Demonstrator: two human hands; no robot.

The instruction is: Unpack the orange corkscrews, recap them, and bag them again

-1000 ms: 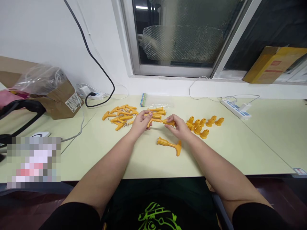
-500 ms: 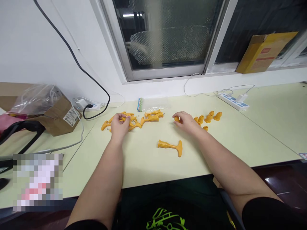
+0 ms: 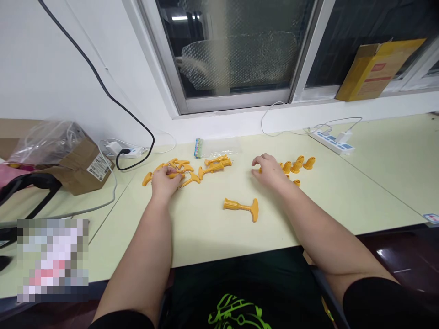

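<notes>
My left hand [image 3: 165, 182] is over a pile of yellow T-handled pieces [image 3: 187, 167] at the left, its thumb and fingers closed on one yellow T-handled piece [image 3: 176, 175]. My right hand [image 3: 270, 173] is right of centre, thumb and fingertips apart. A bit of yellow shows in its gap, mostly hidden by the hand. Close beside it stand several yellow flared sleeves [image 3: 309, 163]. A T-handled piece with a sleeve on its ribbed shaft [image 3: 240, 207] lies between my forearms. More sleeved pieces [image 3: 211, 170] lie together beyond it.
A clear plastic bag [image 3: 219, 147] lies near the wall. Power strips stand at the right [image 3: 331, 141] and left [image 3: 135, 152], with cables. An opened cardboard box [image 3: 85, 160] is on the left, and a yellow carton [image 3: 380, 71] leans at the window.
My right hand has shifted slightly right and its fingers have spread from the yellow piece they held. My left hand has moved slightly left and lower over the pile.
</notes>
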